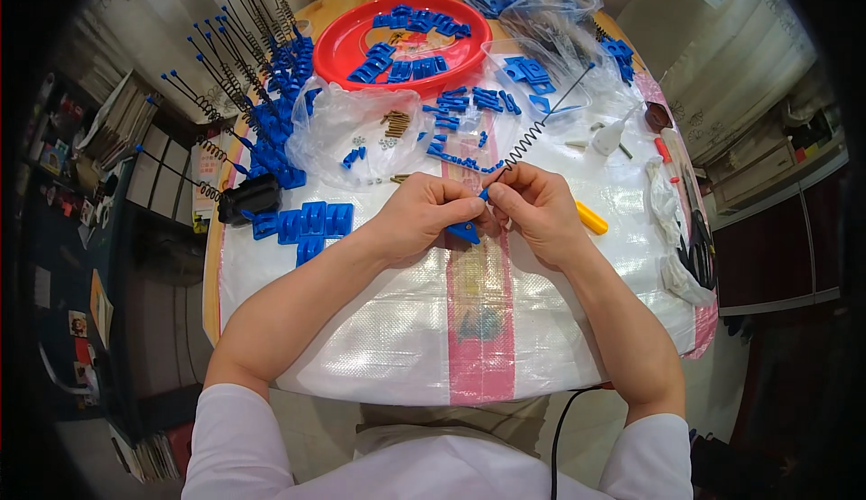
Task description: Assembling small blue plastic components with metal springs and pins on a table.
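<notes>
Over the white sheet (379, 338), the left hand (426, 216) pinched a blue piece (465, 232), the right hand (541, 213) a black coiled rod's (526, 146) lower end. Fitting them together seemed underway; the next move likely called for steady alignment. Beyond lay small blue parts (448, 103), then a red tray (327, 54).

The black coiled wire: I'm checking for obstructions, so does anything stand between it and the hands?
Nothing visible does: the right hand pinches the wire near its lower end; the left hand holds the blue piece. Their join is hidden.
</notes>
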A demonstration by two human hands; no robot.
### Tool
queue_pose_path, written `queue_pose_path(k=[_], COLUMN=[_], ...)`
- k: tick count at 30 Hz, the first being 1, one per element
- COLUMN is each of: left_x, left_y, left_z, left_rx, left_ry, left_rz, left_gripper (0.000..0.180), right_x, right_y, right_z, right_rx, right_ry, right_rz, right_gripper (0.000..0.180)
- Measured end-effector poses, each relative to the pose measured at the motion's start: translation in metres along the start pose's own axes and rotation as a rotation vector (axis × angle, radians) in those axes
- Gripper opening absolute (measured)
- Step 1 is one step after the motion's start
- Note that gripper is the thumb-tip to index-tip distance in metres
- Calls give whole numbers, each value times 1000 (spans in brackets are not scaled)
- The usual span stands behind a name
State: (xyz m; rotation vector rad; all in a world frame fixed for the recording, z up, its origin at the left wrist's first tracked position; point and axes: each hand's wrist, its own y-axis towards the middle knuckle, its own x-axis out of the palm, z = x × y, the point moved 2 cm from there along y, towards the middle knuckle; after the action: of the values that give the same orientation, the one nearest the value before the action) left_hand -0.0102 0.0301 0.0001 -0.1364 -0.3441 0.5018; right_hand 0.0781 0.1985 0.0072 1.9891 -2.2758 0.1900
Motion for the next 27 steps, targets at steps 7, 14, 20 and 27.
queue_pose_path(k=[7, 14, 20, 27], left_x=[2, 2, 5, -3], left_y=[-1, 0, -2, 1], left_z=[2, -1, 2, 0], left_rx=[-22, 5, 3, 42], left_ry=[-32, -39, -63, -44], left_rz=[13, 4, 17, -57], left_gripper=[20, 19, 18, 19], right_x=[-2, -1, 0, -1], right_y=[3, 2, 2, 1], right_z=[6, 4, 3, 5], right_rx=[5, 23, 22, 31], right_ry=[-13, 3, -43, 59], right_rz=[-11, -21, -13, -60], right_gripper=[17, 17, 17, 18])
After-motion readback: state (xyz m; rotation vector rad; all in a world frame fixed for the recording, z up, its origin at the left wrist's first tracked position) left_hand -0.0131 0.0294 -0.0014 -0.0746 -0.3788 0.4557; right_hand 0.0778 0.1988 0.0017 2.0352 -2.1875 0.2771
